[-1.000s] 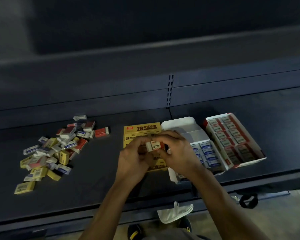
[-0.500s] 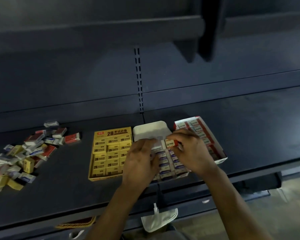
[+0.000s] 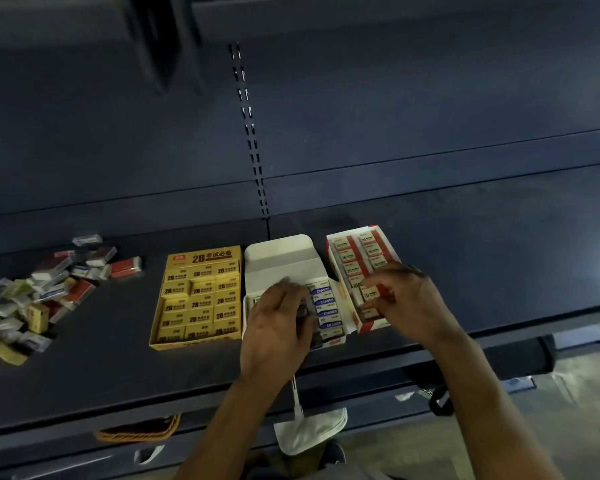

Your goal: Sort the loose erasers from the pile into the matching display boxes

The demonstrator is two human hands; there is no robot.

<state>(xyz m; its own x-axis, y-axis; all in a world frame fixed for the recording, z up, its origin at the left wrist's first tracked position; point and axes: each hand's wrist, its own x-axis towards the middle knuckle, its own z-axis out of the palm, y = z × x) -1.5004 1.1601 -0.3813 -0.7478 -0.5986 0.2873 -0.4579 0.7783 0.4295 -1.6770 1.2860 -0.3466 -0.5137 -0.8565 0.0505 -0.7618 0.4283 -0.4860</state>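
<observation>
Since half a second ago, the right hand [image 3: 409, 303] has carried the red-sleeved eraser [image 3: 370, 293] from over the white box [image 3: 281, 254] to the red display box [image 3: 368, 326]. Its grip pinches the eraser just above the near rows. The left hand [image 3: 278, 323] lies flat, holding nothing, on the blue erasers [image 3: 326, 301]. The eraser looks light and firm with a slick paper sleeve, so holding it across the short ends seems safest. The loose pile [image 3: 42, 292] sits far left on the shelf [image 3: 499, 254].
</observation>
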